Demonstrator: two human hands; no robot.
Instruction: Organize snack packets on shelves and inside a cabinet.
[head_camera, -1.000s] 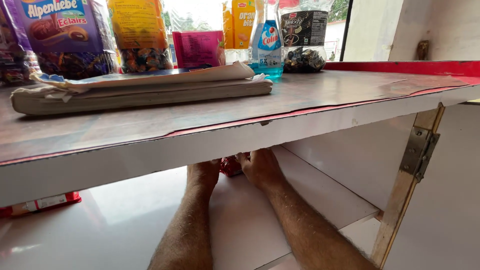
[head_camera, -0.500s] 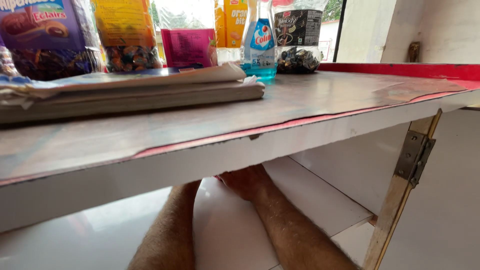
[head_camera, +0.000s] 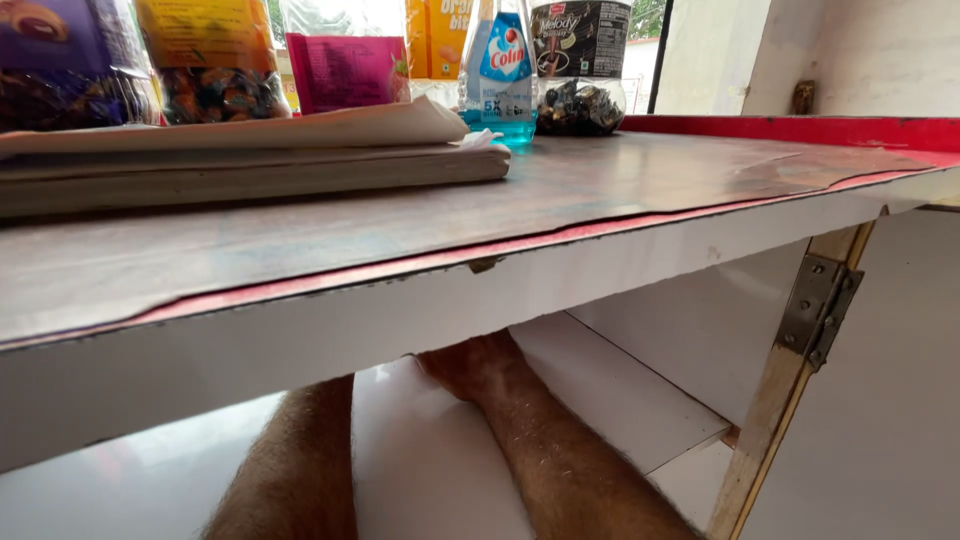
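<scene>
We see both forearms reach under the tabletop (head_camera: 640, 190), hands hidden; folded papers (head_camera: 250, 165) at ten o'clock, blue bottle (head_camera: 500, 75) at twelve.

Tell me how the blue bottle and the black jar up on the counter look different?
The blue bottle is slim and see-through, with blue liquid at its base; the black jar is wider. The bottle wears a blue and white label; the jar has a black one, with dark wrapped sweets showing below it. Both stand upright, side by side, at the back of the counter.

Countertop (head_camera: 620, 200) caps low shelf gap (head_camera: 420, 450); hinged door frame (head_camera: 790, 370) blocks right.
</scene>
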